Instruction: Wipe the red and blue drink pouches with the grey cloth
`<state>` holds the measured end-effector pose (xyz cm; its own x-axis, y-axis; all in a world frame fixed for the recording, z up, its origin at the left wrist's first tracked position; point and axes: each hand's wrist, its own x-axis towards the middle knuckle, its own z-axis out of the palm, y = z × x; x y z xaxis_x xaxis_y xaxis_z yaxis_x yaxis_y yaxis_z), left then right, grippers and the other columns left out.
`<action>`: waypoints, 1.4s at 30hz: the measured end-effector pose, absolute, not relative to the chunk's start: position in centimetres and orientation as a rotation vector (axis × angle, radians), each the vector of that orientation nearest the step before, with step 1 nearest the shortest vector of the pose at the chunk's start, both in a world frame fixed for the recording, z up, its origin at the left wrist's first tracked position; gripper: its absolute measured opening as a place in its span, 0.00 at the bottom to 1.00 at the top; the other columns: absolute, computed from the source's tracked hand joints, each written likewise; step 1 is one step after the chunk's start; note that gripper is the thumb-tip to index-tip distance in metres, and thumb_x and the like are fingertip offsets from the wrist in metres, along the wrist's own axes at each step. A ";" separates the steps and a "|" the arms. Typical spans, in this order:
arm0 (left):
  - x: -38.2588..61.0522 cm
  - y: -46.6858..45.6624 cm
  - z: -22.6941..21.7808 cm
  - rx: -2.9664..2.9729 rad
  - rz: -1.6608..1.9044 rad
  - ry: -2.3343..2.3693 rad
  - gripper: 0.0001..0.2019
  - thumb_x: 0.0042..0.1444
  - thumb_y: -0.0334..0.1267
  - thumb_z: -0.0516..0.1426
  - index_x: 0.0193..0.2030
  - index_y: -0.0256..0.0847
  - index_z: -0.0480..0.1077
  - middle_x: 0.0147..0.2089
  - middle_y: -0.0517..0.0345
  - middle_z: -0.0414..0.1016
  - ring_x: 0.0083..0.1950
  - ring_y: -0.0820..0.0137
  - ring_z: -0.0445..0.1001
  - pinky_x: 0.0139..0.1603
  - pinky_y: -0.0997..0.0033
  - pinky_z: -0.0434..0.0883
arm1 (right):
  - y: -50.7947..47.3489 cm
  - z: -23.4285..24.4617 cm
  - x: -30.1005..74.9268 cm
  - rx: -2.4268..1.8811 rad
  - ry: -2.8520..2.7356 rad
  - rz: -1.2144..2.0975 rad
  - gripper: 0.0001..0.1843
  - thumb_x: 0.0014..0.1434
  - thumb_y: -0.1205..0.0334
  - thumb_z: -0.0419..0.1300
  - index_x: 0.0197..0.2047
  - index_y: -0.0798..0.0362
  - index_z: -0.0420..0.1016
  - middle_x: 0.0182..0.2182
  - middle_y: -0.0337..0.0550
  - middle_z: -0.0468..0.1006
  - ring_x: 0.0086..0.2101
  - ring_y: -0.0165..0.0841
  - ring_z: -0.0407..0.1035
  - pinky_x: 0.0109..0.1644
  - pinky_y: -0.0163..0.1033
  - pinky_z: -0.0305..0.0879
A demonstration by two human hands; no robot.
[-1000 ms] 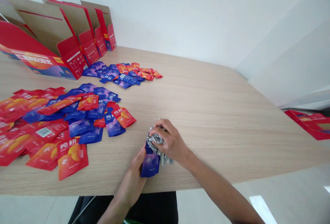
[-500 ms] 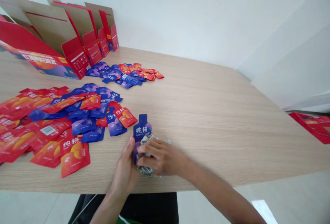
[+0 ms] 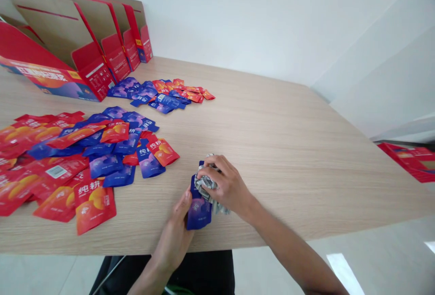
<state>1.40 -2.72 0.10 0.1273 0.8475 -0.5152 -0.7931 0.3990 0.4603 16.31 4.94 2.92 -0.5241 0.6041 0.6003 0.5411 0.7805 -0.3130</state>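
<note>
Near the table's front edge, my left hand (image 3: 177, 229) grips a blue pouch (image 3: 199, 213) by its left side, thumb on the front. My right hand (image 3: 228, 185) is closed around a crumpled grey-and-white patterned cloth (image 3: 205, 181), pressed against the pouch's upper part. Cloth and fingers cover most of the pouch's neck. To the left lies a large heap of red pouches (image 3: 96, 204) and blue pouches (image 3: 106, 164); the closest to my hands are a blue pouch (image 3: 149, 163) and a red pouch (image 3: 163, 151) at the heap's right end.
A smaller group of blue and red pouches (image 3: 170, 101) lies farther back. Open red cartons (image 3: 97, 75) stand in a row at the back left, near the white wall (image 3: 238, 18). Beyond the table's right edge sits another red box (image 3: 408, 161).
The cloth in my right hand has moved up from the pouch's lower part to its neck, baring the lower front. Both hands and the pouch have shifted slightly right.
</note>
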 end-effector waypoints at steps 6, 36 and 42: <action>1.2 -2.2 0.4 0.068 1.243 0.793 0.12 0.61 0.43 0.66 0.49 0.41 0.81 0.46 0.55 0.84 0.53 0.62 0.80 0.59 0.62 0.75 | 5.1 2.6 16.4 -0.741 -2.349 0.115 0.03 0.66 0.66 0.65 0.43 0.51 0.77 0.43 0.47 0.74 0.44 0.38 0.71 0.50 0.44 0.74; -0.3 -0.4 1.7 0.243 1.375 0.997 0.25 0.52 0.46 0.71 0.57 0.43 0.78 0.48 0.53 0.85 0.50 0.62 0.82 0.52 0.67 0.78 | 4.7 1.9 15.9 -0.533 -2.605 0.118 0.07 0.66 0.61 0.66 0.47 0.51 0.77 0.46 0.48 0.75 0.48 0.38 0.71 0.53 0.42 0.73; -7.3 4.7 3.3 1.037 1.503 1.500 0.35 0.49 0.49 0.72 0.63 0.42 0.72 0.54 0.53 0.81 0.50 0.63 0.79 0.57 0.65 0.74 | 4.3 1.7 15.5 -0.376 -2.765 0.107 0.09 0.65 0.62 0.67 0.49 0.49 0.79 0.47 0.45 0.75 0.49 0.35 0.70 0.54 0.39 0.71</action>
<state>-7.26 4.71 3.32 -0.3821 0.9236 0.0321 0.0305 -0.0221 0.9993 15.48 4.30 1.70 -0.9045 0.2715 0.3288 0.2453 0.9620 -0.1196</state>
